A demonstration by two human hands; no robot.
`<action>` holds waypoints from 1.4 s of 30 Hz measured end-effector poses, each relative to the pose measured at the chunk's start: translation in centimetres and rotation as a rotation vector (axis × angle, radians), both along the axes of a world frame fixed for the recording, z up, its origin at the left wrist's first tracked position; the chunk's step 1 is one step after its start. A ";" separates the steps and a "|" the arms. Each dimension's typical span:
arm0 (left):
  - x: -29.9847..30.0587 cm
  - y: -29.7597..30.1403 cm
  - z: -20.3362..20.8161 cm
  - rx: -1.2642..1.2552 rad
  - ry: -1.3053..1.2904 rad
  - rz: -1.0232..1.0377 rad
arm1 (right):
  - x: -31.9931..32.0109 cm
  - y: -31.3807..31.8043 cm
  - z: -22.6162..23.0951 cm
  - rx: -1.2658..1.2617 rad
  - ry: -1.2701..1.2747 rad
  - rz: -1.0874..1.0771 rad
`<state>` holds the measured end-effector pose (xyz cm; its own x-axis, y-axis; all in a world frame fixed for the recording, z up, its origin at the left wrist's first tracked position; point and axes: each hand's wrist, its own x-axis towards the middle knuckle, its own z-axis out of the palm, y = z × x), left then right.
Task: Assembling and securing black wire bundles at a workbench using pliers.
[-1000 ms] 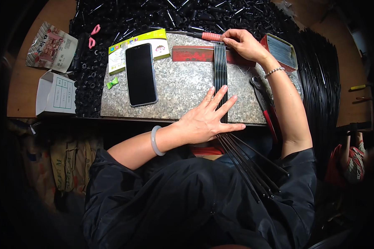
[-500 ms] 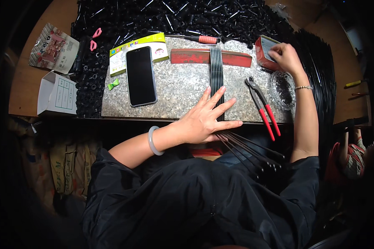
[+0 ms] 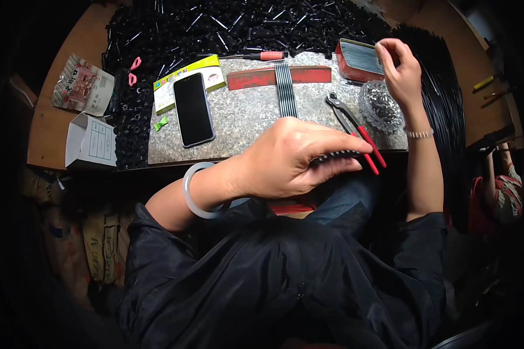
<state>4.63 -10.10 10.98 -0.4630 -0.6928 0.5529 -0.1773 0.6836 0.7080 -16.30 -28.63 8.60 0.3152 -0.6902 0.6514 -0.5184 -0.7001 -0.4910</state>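
My left hand (image 3: 300,157) wraps round a row of thin black rods (image 3: 286,87), thumb below and fingers above. Their near ends show as a dark dotted strip between my fingertips, tilted up. The far part of the rods lies over a worn red bar (image 3: 244,79) on the mottled grey board (image 3: 244,125). My right hand (image 3: 404,72) is raised beside a red tin (image 3: 360,72) filled with thin grey pieces. Its thumb and forefinger are pinched together; whatever they hold is too small to make out. Red-handled pliers (image 3: 355,131) lie just beyond my left fingertips.
A phone (image 3: 194,110) leans on a yellow-green box (image 3: 215,67) at left. A clear dish (image 3: 381,107) of small dark parts sits below the tin. Black parts (image 3: 227,26) heap along the back, with a red-handled screwdriver (image 3: 272,56) before them. Long black rods (image 3: 442,99) lie at right.
My left hand has gone from lying spread over the rods to gripping them, with their near ends lifted. My right hand has risen away from the tin, its fingertips pinched.
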 end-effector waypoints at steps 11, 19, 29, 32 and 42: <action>0.0 0.9 0.1 -0.271 -0.171 0.140 | -1.4 17.0 5.6 -0.375 0.139 0.357; 0.0 1.2 -0.1 -0.252 -0.205 0.149 | -1.0 17.8 5.8 -0.398 0.187 0.295; 0.1 1.5 -0.2 -0.249 -0.198 0.168 | -0.6 17.8 5.9 -0.370 0.184 0.320; 0.0 1.4 -0.1 -0.253 -0.211 0.161 | -0.5 17.7 5.9 -0.302 0.160 0.362; 0.4 1.3 0.1 -0.304 -0.285 0.130 | -0.3 16.6 6.4 -0.392 0.216 0.467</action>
